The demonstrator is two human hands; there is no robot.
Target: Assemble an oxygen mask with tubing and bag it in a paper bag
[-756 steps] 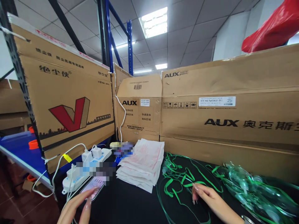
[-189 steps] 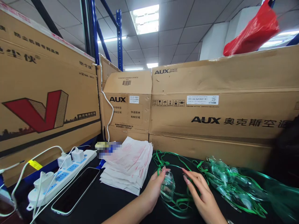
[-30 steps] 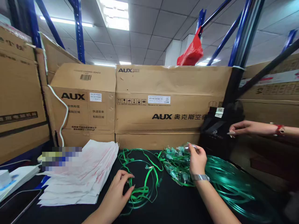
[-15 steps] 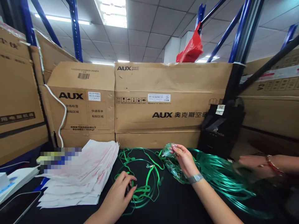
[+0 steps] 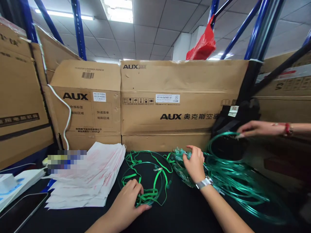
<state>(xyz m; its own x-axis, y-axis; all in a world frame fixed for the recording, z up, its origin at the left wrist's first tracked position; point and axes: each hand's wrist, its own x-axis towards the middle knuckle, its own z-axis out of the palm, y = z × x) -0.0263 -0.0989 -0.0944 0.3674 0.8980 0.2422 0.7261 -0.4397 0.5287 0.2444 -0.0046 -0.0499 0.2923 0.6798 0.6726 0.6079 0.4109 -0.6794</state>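
My left hand (image 5: 132, 202) is curled over a bunch of flat green elastic straps (image 5: 149, 194), its fingers closed round them and the thumb low at the front. Around these straps lies a loop of thin clear green tubing (image 5: 143, 163), with a small metal-like clip (image 5: 157, 169) at its upper right. My right hand (image 5: 195, 163), wearing a silver watch, rests at a heap of clear green plastic pieces (image 5: 179, 168). Its thumb and fingers are apart; the fingertips touch or hover at the heap, partly hidden. Right of it lies a large coil of green tubing (image 5: 235, 181).
Another person's hand (image 5: 255, 128) with a red bracelet lifts a tubing loop at right. Stacked white papers (image 5: 89, 184) and a phone (image 5: 24, 210) lie left. AUX cartons (image 5: 167, 129) wall off the back; a black bag (image 5: 225, 124) stands before them.
My right hand has loosened from the clear piece it pinched and moved slightly right. My left hand has closed further over the straps. The other person's hand has risen, lifting a tubing loop.
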